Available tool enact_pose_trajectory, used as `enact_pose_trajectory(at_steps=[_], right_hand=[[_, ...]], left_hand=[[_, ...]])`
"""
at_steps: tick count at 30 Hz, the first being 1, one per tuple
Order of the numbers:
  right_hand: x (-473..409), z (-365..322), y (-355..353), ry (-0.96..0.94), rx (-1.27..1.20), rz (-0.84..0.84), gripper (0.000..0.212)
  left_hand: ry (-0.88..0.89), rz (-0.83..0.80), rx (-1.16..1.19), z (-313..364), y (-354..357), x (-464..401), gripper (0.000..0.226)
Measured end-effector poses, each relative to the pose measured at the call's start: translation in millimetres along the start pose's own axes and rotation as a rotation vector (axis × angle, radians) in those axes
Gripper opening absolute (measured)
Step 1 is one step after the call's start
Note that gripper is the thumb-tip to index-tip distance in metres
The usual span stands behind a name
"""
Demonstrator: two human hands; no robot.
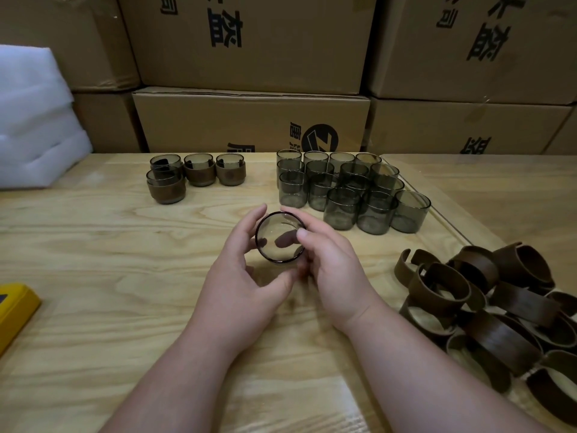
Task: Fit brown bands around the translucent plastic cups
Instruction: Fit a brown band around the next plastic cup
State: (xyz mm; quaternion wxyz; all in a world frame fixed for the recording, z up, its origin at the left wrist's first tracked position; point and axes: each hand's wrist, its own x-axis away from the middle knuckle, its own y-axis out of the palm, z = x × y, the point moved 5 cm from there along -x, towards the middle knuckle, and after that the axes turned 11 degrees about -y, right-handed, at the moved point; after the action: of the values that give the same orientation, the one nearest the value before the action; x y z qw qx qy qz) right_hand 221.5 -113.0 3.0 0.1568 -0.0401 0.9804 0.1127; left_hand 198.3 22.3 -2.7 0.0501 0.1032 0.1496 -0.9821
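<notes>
Your left hand (242, 270) and right hand (327, 260) both grip one cup (279, 237) above the table (109, 260) — fingers curled round its sides, mouth tilted toward you. Beyond it, on the right, stands a cluster of bare cups (349, 189); on the left, four cups with bands on (193, 175). A heap of loose brown bands (499, 307) lies near your right forearm — cardboard boxes (249, 57) stacked behind.

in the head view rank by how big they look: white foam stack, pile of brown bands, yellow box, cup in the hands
1. pile of brown bands and white foam stack: alike, unranked
2. yellow box, cut off by the frame
3. cup, held in both hands
</notes>
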Motion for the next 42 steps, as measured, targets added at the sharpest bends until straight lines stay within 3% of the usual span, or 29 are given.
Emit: enact_pose_trajectory(at_steps=[17, 22, 37, 42], right_hand=[[5, -3, 10, -0.109, -0.058, -0.122, 0.037], [6, 2, 6, -0.107, 0.085, -0.072, 0.052], [6, -2, 8, -0.119, 0.203, -0.07, 0.058], [4, 1, 4, -0.089, 0.195, -0.044, 0.039]], left_hand=[[0.036, -0.03, 0.006, 12, 0, 7, 0.073], [-0.013, 0.12, 0.091, 13, -12, 7, 0.046], [-0.148, 0.095, 0.251, 0, -11, 0, 0.044], [-0.151, 0.081, 0.324, -1, -11, -2, 0.045]])
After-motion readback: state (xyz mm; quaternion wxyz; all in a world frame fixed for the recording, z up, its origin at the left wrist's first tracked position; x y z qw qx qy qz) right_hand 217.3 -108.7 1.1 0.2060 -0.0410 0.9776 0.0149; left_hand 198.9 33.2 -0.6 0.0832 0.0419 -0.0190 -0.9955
